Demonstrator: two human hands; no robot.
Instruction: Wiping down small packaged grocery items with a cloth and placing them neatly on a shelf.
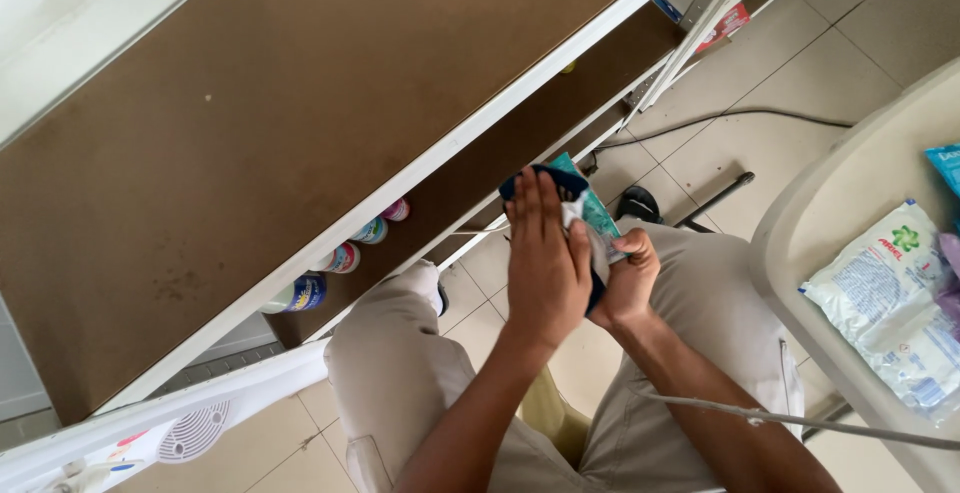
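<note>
A brown shelf [300,123] with white edging fills ten o'clock; pale floor tiles [800,73] spread toward two o'clock, crossed by a grey cable [740,113].
</note>
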